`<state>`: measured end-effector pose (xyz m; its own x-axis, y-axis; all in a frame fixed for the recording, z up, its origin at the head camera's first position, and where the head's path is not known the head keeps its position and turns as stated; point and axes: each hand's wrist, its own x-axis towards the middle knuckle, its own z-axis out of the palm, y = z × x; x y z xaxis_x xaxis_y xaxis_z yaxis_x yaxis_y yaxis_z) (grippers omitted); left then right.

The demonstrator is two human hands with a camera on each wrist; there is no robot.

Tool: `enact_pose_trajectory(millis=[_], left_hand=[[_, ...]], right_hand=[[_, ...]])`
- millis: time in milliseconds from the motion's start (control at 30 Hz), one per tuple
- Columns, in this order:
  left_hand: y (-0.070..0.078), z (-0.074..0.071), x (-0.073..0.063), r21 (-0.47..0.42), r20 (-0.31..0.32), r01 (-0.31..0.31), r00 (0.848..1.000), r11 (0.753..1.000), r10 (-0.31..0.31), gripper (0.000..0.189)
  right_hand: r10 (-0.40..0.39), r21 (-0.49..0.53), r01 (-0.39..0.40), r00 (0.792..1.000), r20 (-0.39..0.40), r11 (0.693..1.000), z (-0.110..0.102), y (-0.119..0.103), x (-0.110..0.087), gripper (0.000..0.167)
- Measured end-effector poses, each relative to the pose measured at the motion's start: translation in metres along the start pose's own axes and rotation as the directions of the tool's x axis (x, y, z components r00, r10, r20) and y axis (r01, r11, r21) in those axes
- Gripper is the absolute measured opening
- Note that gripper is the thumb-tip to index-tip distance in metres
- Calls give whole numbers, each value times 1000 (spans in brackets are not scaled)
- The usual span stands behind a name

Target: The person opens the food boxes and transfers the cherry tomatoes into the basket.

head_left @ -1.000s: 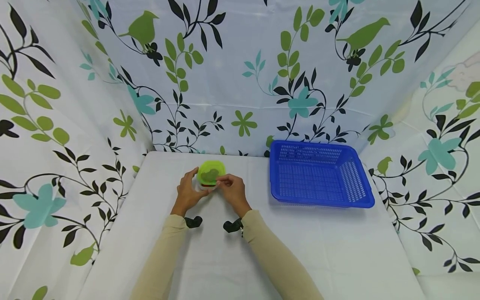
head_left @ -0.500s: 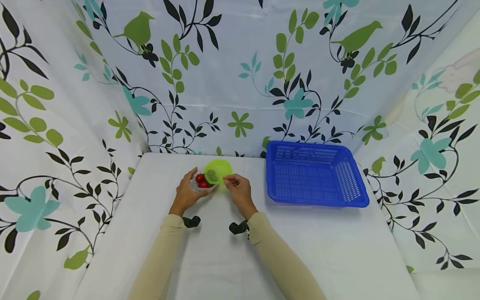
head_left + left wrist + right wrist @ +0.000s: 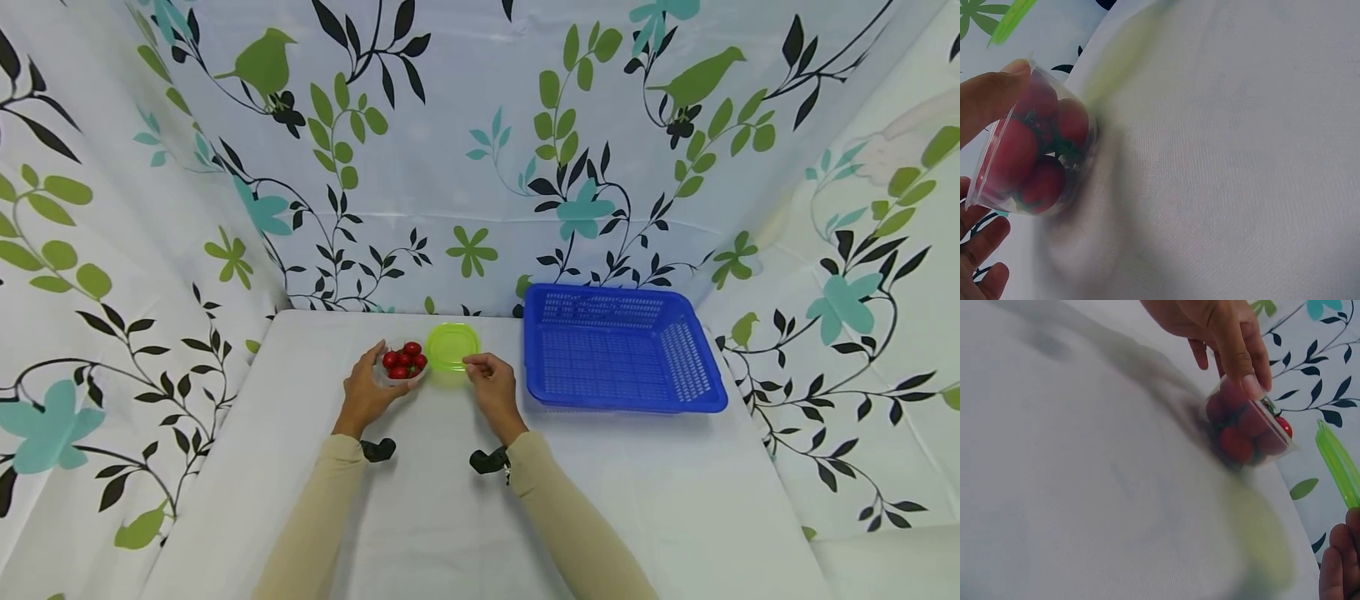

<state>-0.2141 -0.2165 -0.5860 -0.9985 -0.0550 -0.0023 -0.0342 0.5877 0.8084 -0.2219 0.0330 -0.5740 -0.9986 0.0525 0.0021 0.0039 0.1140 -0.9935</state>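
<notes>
A small clear plastic container [image 3: 384,381] full of red cherry tomatoes [image 3: 403,361] stands on the white table, its top uncovered. My left hand [image 3: 366,392] grips it from the left, thumb on the near side and fingers round the far side. In the left wrist view, green stems show among the tomatoes [image 3: 1044,184] through the clear wall. To the right, my right hand [image 3: 492,390] pinches the edge of a translucent lime-green lid [image 3: 452,346], held above the table. The right wrist view shows the lid [image 3: 1338,464] edge-on above the fingers.
A blue perforated plastic basket [image 3: 622,354] stands at the back right of the table [image 3: 450,517], with nothing in it. Behind and on both sides hangs a patterned curtain [image 3: 450,167] with leaves and birds.
The lid has come off the container and moved right in my right hand, uncovering the tomatoes. My left hand keeps its hold on the container.
</notes>
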Motion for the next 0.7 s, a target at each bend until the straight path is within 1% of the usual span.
enact_pose_trajectory(millis=[167, 267, 467, 700], left_hand=[[0, -1, 0, 15, -16, -13, 1000, 1000, 13, 103], [-1, 0, 0, 10, -18, -9, 1000, 1000, 10, 103], [-3, 1, -2, 5, -29, -12, 1000, 1000, 12, 101], [0, 3, -2, 7, -18, -7, 1000, 1000, 7, 102]], right_hand=[[22, -18, -23, 999, -37, 1000, -4, 7, 0, 14], [42, -25, -43, 998, -55, 999, -7, 12, 0, 14], [55, -47, -57, 997, -52, 997, -14, 20, -3, 16], [58, -116, -65, 997, -55, 991, -20, 27, -4, 17]])
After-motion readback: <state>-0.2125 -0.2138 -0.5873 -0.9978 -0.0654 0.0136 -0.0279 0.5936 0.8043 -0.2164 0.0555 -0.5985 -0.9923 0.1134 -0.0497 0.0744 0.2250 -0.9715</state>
